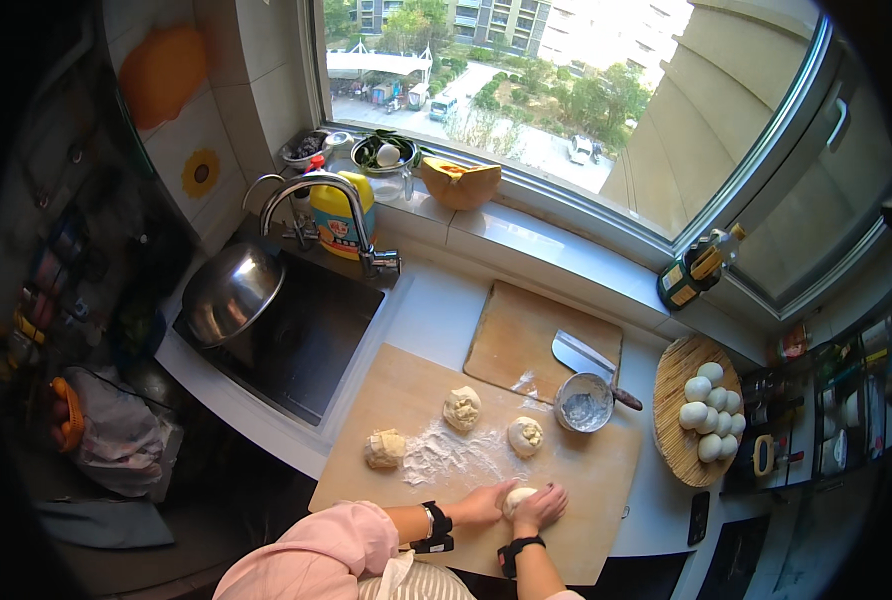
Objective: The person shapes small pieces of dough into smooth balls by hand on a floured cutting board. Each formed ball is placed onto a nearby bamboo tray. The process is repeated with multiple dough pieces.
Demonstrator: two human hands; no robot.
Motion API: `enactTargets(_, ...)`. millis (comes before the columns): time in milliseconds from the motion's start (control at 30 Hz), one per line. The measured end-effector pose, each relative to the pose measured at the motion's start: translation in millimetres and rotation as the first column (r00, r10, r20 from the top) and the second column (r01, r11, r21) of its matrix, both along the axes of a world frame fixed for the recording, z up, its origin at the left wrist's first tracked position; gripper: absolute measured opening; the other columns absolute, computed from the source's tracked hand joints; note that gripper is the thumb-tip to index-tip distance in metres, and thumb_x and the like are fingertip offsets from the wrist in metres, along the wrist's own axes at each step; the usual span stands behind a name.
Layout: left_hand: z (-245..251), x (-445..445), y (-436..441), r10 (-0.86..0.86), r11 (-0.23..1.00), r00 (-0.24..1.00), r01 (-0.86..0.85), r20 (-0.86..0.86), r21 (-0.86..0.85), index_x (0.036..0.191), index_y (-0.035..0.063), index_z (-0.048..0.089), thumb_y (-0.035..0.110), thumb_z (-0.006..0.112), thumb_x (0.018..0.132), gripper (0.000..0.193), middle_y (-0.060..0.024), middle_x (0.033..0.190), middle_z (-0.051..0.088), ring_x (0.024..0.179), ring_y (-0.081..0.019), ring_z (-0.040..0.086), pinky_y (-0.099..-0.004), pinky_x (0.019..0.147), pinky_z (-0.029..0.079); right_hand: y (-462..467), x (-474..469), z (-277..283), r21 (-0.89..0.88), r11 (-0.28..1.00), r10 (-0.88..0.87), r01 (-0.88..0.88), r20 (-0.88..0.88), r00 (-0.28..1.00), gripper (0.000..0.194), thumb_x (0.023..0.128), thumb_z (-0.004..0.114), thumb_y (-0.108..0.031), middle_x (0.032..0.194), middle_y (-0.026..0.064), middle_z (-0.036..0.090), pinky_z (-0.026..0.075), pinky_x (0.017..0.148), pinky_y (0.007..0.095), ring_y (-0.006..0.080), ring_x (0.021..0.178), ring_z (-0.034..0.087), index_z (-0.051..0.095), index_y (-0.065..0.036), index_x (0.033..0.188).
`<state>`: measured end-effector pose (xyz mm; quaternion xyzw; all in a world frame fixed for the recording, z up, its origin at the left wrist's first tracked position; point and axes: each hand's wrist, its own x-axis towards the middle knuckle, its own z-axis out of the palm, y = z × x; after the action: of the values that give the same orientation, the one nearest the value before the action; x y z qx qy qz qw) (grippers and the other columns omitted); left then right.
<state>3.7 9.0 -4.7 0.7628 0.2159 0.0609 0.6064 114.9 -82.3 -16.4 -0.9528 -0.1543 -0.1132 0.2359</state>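
Observation:
My left hand (482, 504) and my right hand (540, 510) cup a pale piece of dough (518, 501) from both sides on a large wooden board (408, 375). The right hand lies partly over it and hides its right side; the left fingers touch its left edge. Three more lumps sit farther up the board: a folded dough lump (462, 409), a creased dough ball (525, 437), and a rough dough piece (384, 448) at the left. White flour (442, 454) is scattered between them. A metal bowl with floury residue (583, 403) stands near the board's upper right.
A cleaver (582, 355) rests on a smaller cutting board (521, 322), its handle beside the bowl. Several white eggs stand on a woven tray (667, 420) at right. Left is a sink (318, 352) with a tilted steel basin (234, 294). A cut pumpkin (461, 187) sits on the windowsill.

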Motion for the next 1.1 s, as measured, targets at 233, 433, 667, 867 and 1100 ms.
enactTargets(233, 14.6, 28.6, 11.8, -0.099, 0.682, 0.994, 0.034, -0.047, -0.731, 0.132, 0.0093, 0.051, 0.001, 0.064, 0.082, 0.052, -0.0101, 0.09, 0.068, 0.071, -0.0175, 0.064, -0.0315, 0.061, 0.053, 4.7, 14.5, 2.6, 0.448, 0.875, 0.118, 0.18, -0.56, 0.82, 0.027, 0.094, 0.046, -0.025, 0.096, 0.0209, 0.06, 0.041, 0.086, 0.0495, 0.0411, 0.094, 0.054, 0.058, -0.001, 0.093)
enactTargets(433, 34.1, -7.0, 0.8, -0.202, 0.979, 0.976, 0.202, 0.078, 0.007, 0.136, 0.0117, 0.051, 0.006, 0.063, 0.078, 0.06, -0.0173, 0.083, 0.067, 0.072, -0.0204, 0.064, -0.035, 0.069, 0.051, -6.2, -15.1, 6.6, -0.072, 0.994, 0.065, -0.078, -0.173, 0.983, 0.023, 0.09, 0.048, -0.023, 0.098, 0.0176, 0.059, 0.041, 0.084, 0.0492, 0.0383, 0.098, 0.053, 0.059, -0.003, 0.089)
enactTargets(667, 32.8, 27.8, 15.4, -0.017, 0.583, 0.998, -0.041, -0.063, -0.811, 0.144, 0.0098, 0.039, -0.007, 0.062, 0.079, 0.071, -0.0111, 0.098, 0.067, 0.075, -0.0162, 0.065, -0.0289, 0.065, 0.054, 18.2, 22.1, 13.2, 0.167, 0.982, 0.101, -0.082, -0.104, 0.989, 0.022, 0.091, 0.047, -0.022, 0.098, 0.0192, 0.059, 0.041, 0.086, 0.0469, 0.0385, 0.097, 0.053, 0.057, -0.002, 0.091)
enactTargets(867, 39.0, 4.6, 8.3, -0.267, 0.955, 0.963, 0.259, 0.039, 0.141, 0.127, 0.0114, 0.059, -0.009, 0.055, 0.074, 0.058, -0.0191, 0.085, 0.065, 0.072, -0.0242, 0.065, -0.0355, 0.067, 0.051, 2.0, -18.3, 22.3, 0.168, 0.944, -0.167, 0.284, -0.498, 0.851, 0.027, 0.093, 0.046, -0.029, 0.1, 0.0177, 0.06, 0.041, 0.084, 0.0494, 0.039, 0.096, 0.053, 0.056, -0.004, 0.09)
enactTargets(1100, 27.5, 25.0, 23.9, -0.144, 0.78, 0.973, 0.0, -0.179, -0.626, 0.15, 0.0136, 0.027, -0.003, 0.062, 0.084, 0.076, -0.0075, 0.081, 0.066, 0.077, -0.0147, 0.066, -0.0286, 0.065, 0.055, 26.3, 20.2, 16.2, 0.088, 0.993, -0.076, 0.078, -0.019, 0.997, 0.019, 0.091, 0.048, -0.025, 0.101, 0.0139, 0.057, 0.041, 0.083, 0.0453, 0.0353, 0.099, 0.052, 0.055, -0.007, 0.092)
